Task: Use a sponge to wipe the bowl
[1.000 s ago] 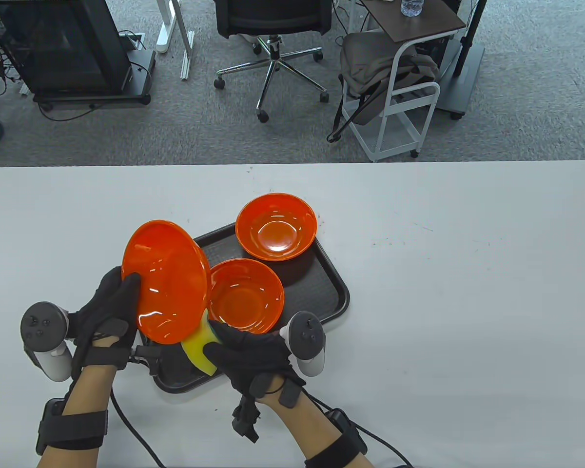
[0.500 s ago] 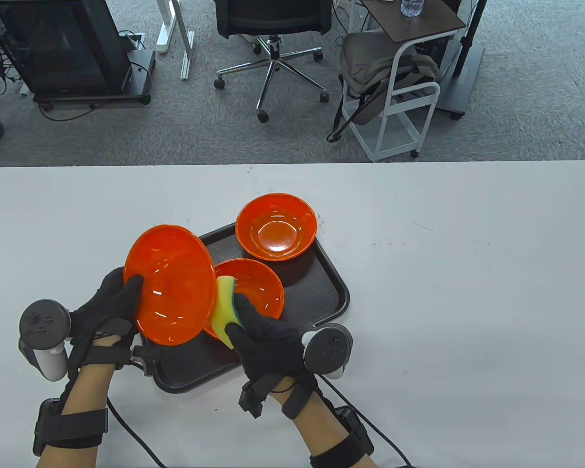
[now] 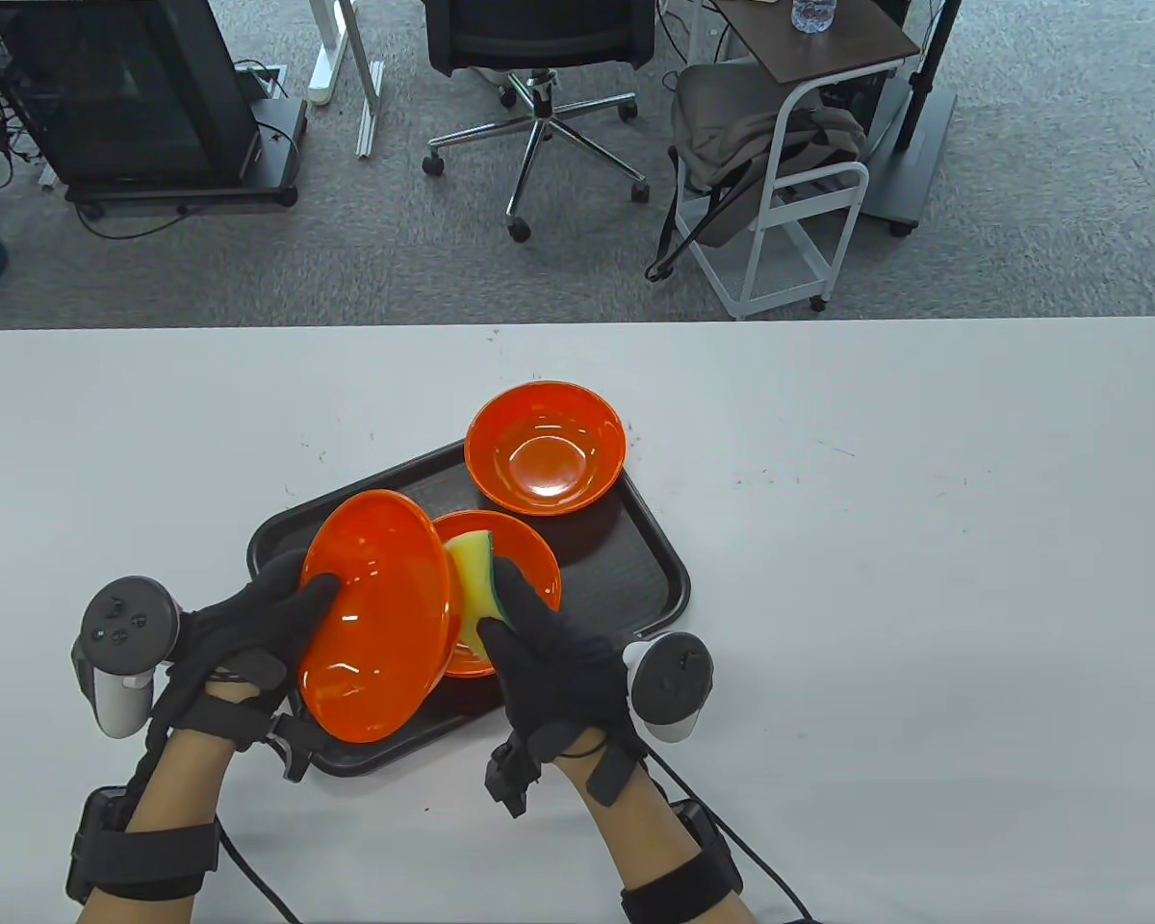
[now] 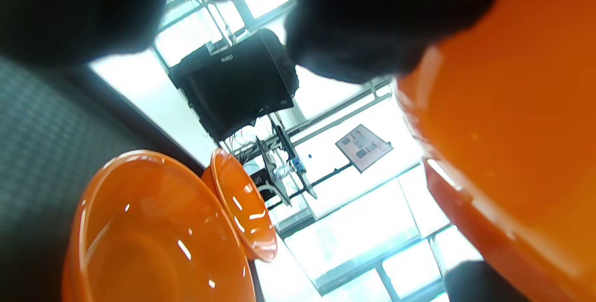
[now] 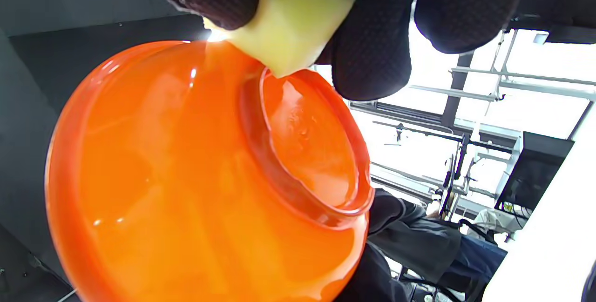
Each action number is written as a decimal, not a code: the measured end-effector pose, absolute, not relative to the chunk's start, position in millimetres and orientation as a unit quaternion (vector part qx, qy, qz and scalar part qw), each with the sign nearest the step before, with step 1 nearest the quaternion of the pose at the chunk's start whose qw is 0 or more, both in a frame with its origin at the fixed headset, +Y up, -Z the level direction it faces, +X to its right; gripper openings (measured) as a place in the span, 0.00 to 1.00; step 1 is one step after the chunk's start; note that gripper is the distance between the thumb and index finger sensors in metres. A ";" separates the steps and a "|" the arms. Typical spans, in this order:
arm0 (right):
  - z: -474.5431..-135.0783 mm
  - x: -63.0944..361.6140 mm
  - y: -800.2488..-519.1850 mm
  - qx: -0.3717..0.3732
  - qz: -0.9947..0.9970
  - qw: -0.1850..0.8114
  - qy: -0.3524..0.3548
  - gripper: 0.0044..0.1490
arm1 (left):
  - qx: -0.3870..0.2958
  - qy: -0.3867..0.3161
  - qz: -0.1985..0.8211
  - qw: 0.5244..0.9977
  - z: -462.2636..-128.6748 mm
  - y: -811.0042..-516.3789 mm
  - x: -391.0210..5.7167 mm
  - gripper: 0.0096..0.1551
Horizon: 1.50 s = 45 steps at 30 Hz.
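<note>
My left hand [image 3: 250,626] grips an orange bowl [image 3: 380,616] by its rim and holds it tilted on edge above the dark tray [image 3: 654,568]. My right hand [image 3: 549,645] holds a yellow-green sponge [image 3: 472,577] and presses it against the bowl's outer side. In the right wrist view the sponge [image 5: 288,18] touches the bowl's underside [image 5: 195,181] next to its foot ring. In the left wrist view the held bowl [image 4: 517,144] fills the right side.
Two more orange bowls sit on the tray, one [image 3: 520,568] right behind the sponge and one [image 3: 546,448] at the tray's far corner; both show in the left wrist view [image 4: 153,232]. The white table [image 3: 924,577] spreads to the right.
The left hand has lowered the bowl and moved it right, toward me. The right hand has swept the sponge from the bowl's lower edge up along its outer side.
</note>
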State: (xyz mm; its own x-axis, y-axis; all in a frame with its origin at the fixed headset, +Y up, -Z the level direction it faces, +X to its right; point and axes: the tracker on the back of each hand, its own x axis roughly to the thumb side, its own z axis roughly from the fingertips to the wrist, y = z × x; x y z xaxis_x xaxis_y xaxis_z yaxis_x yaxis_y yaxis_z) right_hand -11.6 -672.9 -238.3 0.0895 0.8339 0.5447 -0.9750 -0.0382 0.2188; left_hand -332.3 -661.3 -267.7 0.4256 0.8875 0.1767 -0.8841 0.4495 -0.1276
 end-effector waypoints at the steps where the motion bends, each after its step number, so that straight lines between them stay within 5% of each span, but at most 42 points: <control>1: -238.8 -11.9 -673.5 0.282 0.661 0.685 -0.120 0.32 | -0.014 -0.113 0.523 0.845 -267.7 -662.4 -330.6 0.33; 17: -243.4 -33.9 -692.0 0.299 0.650 0.699 0.010 0.33 | -0.020 -0.189 0.585 0.789 -261.5 -661.7 -299.9 0.32; 45: -235.1 -52.3 -685.8 0.334 0.619 0.709 0.044 0.35 | 0.117 -0.035 0.577 0.808 -267.2 -657.7 -361.8 0.31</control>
State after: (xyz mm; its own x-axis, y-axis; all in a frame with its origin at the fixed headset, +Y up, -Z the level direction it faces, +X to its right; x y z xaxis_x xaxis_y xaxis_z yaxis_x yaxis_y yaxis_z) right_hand -52.3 -685.8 -235.1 0.2298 0.9077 0.3511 -0.8487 0.0103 0.5287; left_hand -361.8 -657.7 -267.2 0.3318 0.9239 0.1908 -0.9401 0.3069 0.1486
